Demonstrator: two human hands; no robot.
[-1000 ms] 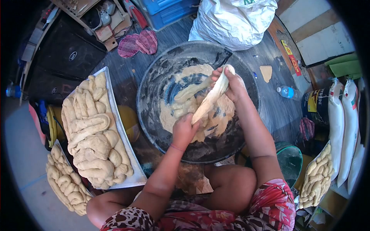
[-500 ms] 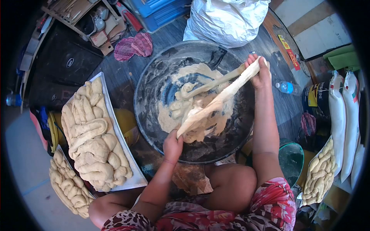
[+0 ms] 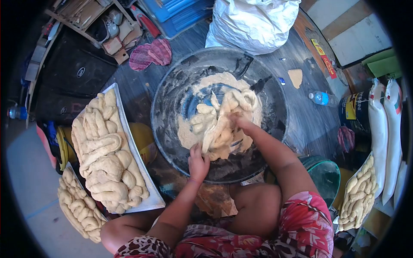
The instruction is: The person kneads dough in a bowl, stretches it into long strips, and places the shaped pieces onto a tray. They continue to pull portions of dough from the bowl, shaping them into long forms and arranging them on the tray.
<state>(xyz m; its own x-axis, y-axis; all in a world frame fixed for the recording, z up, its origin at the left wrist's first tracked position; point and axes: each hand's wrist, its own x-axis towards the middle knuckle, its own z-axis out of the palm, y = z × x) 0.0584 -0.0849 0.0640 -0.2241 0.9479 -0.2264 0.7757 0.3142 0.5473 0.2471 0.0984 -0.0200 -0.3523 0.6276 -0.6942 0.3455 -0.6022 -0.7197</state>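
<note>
a wide black basin sits on the floor, with soft dough heaped in loose folds at its middle, among pale powder. over the basin's near side, the left hand has its thumb apart from its loosely straight fingers, close by the dough's near end; contact is unclear. the right hand is at the dough in the basin's middle, but blur hides its fingertips, so their grip cannot be told. crowding the basin's left is a metal tray piled with thick dough rolls, partly covering a yellow container. beyond the basin's far rim are a white sack and blue plastic drawers, both cut off at the top, and a pink cloth. right of the basin are a water bottle, long white bags and a green tub, partly hidden by the right arm.
</note>
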